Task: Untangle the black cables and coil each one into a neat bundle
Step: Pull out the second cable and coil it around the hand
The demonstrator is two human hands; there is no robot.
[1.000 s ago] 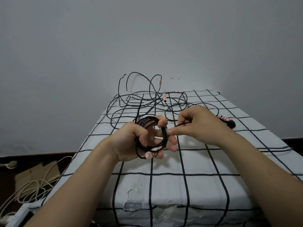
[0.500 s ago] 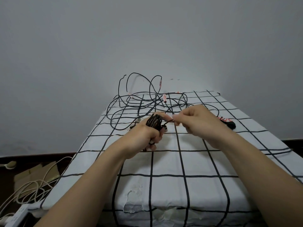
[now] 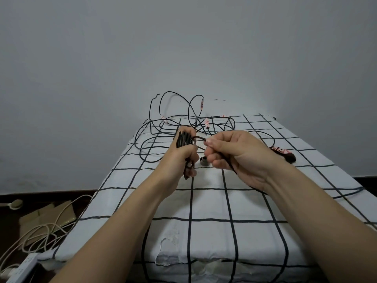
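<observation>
At the frame's centre, the left hand [image 3: 181,160] grips a coiled bundle [image 3: 183,139] of black cable above the checked sheet [image 3: 212,203]. The right hand [image 3: 236,154], just beside it, pinches the bundle's loose end [image 3: 199,137] between thumb and forefinger. The tangled cables [image 3: 163,129] lie behind, at upper centre.

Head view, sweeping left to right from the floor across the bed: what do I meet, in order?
White power strip on the floor → left hand gripping the coiled black cable → small round metal piece → right hand pinching that cable's loose length → dark bundle with red tags.
</observation>
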